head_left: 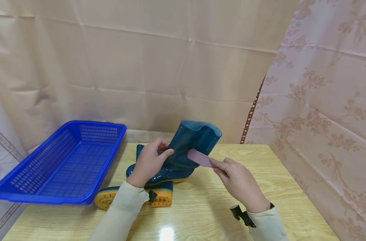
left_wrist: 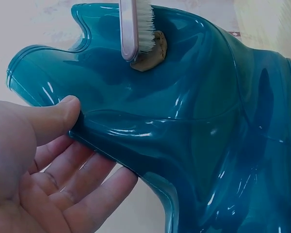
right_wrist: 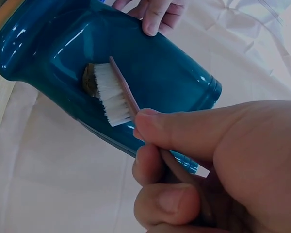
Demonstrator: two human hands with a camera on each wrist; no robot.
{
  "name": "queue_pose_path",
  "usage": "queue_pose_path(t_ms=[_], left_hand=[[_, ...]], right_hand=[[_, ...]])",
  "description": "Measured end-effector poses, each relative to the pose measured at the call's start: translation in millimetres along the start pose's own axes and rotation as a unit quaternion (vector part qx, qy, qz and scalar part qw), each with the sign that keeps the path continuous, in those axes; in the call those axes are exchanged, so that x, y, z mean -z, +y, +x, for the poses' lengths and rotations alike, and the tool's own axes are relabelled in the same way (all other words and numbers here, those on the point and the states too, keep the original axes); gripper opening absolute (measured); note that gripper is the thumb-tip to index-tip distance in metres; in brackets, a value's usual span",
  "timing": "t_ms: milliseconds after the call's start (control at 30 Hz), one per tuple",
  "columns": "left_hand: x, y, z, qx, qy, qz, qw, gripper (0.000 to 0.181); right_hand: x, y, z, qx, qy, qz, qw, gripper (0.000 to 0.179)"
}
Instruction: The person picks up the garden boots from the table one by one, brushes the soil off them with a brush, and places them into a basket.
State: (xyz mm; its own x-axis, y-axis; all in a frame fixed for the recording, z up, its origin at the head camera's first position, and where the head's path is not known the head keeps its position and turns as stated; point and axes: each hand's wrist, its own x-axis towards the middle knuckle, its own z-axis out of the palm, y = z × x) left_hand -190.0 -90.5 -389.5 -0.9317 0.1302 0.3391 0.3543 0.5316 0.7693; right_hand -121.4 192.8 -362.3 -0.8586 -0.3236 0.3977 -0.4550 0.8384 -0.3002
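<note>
A dark teal rubber boot [head_left: 183, 144] is tilted, its open top pointing up to the right. My left hand [head_left: 148, 164] holds its shaft by the edge, thumb on the near side and fingers behind. In my right hand [head_left: 238, 182] is the handle of a pink scrubbing brush [head_left: 200, 158], pinched between thumb and fingers. The brush's white bristles [right_wrist: 111, 94] meet the shaft at a brown lump [right_wrist: 90, 80], which looks like mud. Underneath lies a second boot [head_left: 163, 198] on its side, its yellow sole facing me and partly hidden by my left arm.
A blue plastic basket [head_left: 94, 174] with perforated sides stands on the left of the wooden table [head_left: 249, 154]. Beige cloth [head_left: 141, 67] hangs behind the table, and a floral curtain [head_left: 327, 117] hangs along the right side.
</note>
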Motion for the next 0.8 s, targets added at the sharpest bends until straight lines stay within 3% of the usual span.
queue_pose_path(t_ms=[400, 633, 800], left_hand=[[1.3, -4.2, -0.4, 0.003, 0.005, 0.006, 1.0, 0.02], [0.6, -4.1, -0.8, -0.004, 0.013, -0.002, 0.9999, 0.018], [-1.4, -1.3, 0.2, -0.004, 0.017, -0.006, 0.9998, 0.017]], right_hand=[[0.6, -3.5, 0.7, -0.004, -0.015, 0.004, 0.9999, 0.031], [1.3, -5.1, -2.1, 0.046, 0.06, 0.01, 0.9971, 0.035], [1.0, -3.9, -1.4, 0.048, 0.096, -0.005, 0.9943, 0.034]])
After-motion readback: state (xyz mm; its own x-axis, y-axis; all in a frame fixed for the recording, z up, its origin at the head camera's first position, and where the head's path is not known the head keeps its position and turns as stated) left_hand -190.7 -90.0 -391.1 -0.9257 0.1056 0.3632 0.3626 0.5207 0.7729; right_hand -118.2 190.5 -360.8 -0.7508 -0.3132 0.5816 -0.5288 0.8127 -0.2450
